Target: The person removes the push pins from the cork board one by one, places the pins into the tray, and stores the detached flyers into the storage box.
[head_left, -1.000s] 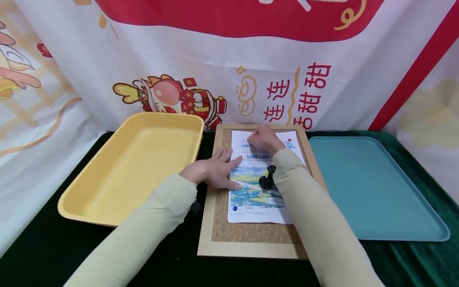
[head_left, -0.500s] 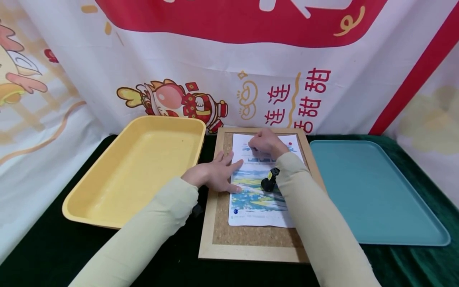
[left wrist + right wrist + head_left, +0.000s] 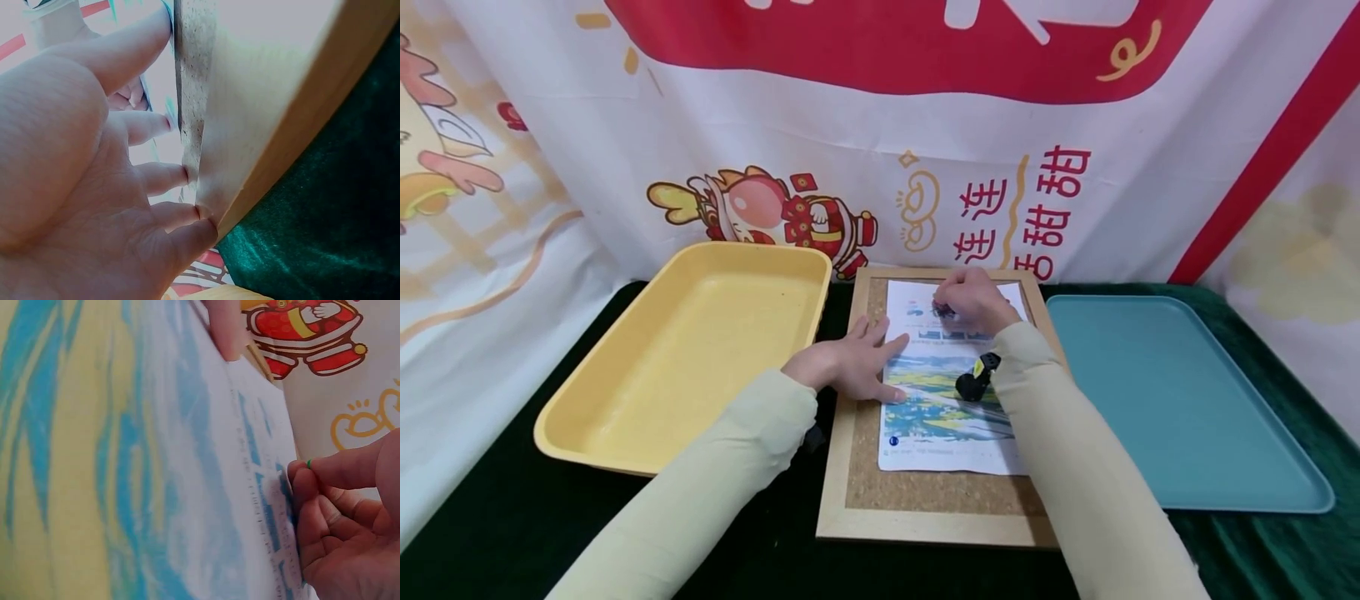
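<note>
A printed sheet of paper lies on a wood-framed cork board. My left hand rests with spread fingers over the paper's left edge and the board's frame. Its fingertips reach the frame in the left wrist view. Near the top of the sheet, my right hand pinches a small green pushpin between thumb and forefinger. Only a sliver of green shows; the fingers hide the remainder. A round dark blue spot shows at the sheet's lower left corner.
A deep yellow tray stands left of the board, and a flat blue-green tray lies to the right. Dark green cloth covers the table. A printed white-and-red curtain hangs right behind the board.
My right hand has shifted a little to the right over the paper's top. The left hand keeps its place on the board. The head view has tilted slightly upward.
</note>
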Motion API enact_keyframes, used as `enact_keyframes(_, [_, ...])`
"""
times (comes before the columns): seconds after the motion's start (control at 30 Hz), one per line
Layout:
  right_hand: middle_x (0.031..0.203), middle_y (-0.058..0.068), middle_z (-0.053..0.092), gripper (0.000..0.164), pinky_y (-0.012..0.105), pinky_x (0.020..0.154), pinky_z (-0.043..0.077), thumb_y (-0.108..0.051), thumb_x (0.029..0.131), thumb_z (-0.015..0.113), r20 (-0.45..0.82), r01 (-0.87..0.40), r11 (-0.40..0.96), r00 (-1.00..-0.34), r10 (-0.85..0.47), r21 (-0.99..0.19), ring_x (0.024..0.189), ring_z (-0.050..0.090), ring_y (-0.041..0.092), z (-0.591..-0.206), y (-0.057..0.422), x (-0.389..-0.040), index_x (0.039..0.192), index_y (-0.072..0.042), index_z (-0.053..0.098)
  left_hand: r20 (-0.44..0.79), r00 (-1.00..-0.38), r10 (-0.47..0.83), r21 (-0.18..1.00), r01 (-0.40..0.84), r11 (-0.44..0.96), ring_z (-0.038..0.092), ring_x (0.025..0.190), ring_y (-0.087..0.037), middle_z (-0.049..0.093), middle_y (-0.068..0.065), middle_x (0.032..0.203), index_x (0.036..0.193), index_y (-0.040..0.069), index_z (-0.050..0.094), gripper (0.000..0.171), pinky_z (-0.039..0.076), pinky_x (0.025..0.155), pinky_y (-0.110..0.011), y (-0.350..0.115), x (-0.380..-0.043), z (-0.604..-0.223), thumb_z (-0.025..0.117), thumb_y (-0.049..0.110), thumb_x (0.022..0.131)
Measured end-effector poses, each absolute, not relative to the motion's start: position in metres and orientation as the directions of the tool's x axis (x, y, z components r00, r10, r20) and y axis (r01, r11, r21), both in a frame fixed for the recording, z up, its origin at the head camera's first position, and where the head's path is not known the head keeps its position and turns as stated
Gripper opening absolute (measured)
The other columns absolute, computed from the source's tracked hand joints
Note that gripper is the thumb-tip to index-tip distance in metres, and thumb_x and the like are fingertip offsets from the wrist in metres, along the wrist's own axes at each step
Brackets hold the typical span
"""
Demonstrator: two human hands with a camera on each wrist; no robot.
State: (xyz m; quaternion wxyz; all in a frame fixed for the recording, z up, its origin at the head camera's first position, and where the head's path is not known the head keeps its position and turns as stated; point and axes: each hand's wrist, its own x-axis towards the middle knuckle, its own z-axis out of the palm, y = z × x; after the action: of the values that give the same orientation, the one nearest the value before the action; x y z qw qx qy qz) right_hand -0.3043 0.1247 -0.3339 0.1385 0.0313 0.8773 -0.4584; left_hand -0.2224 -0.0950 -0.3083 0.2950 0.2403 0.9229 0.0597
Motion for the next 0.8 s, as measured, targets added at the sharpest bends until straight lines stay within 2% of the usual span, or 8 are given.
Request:
enact_keyframes(0.2, [0.125,0.01,0.067,0.016,0.044,0.103,0.048,-0.014,0.101,0.064,-0.257,0.178,0.522,-0.963,-0.081,-0.834,0.114,0.061,0.027,-0.332,0.128,-0.304,0.105,-0.003,0.075,-0.513,-0.711,0.481,0.255,0.409,0.876,-0.017,0.166,-0.04,-0.014,-0.012,0.18,0.173,0.025,0.007,0.091,0.005,0.134,-0.058,-0.095,-0.222,-0.31,0.058,0.056,0.105])
enact_keyframes(0.47, [0.119,0.01,0.07,0.022,0.037,0.094,0.049,-0.018,0.101,0.068,-0.217,0.161,0.495,-0.975,-0.057,-0.854,0.105,0.062,0.025,-0.33,0.136,-0.3,0.116,-0.005,0.078,-0.507,-0.713,0.484,0.262,0.408,0.875,-0.017,0.166,-0.041,-0.013,-0.012,0.18,0.173,0.025,0.007,0.091,0.005,0.134,-0.059,-0.094,-0.222,-0.309,0.059,0.056,0.105])
enact_keyframes(0.63, [0.125,0.009,0.072,0.025,0.039,0.097,0.052,-0.019,0.104,0.069,-0.195,0.165,0.49,-0.981,-0.011,-0.856,0.11,0.065,0.025,-0.327,0.14,-0.296,0.125,-0.008,0.077,-0.507,-0.706,0.495,0.276,0.412,0.869,-0.019,0.165,-0.041,-0.015,-0.013,0.179,0.173,0.024,0.006,0.091,0.005,0.134,-0.059,-0.095,-0.221,-0.309,0.059,0.054,0.106])
enact_keyframes(0.8, [0.128,0.007,0.073,0.025,0.041,0.099,0.05,-0.024,0.104,0.07,-0.156,0.14,0.564,-0.988,0.02,-0.814,0.114,0.063,0.024,-0.321,0.148,-0.289,0.125,-0.014,0.08,-0.508,-0.706,0.494,0.267,0.417,0.869,-0.019,0.165,-0.04,-0.015,-0.012,0.179,0.173,0.025,0.005,0.091,0.005,0.135,-0.058,-0.095,-0.221,-0.309,0.058,0.055,0.106])
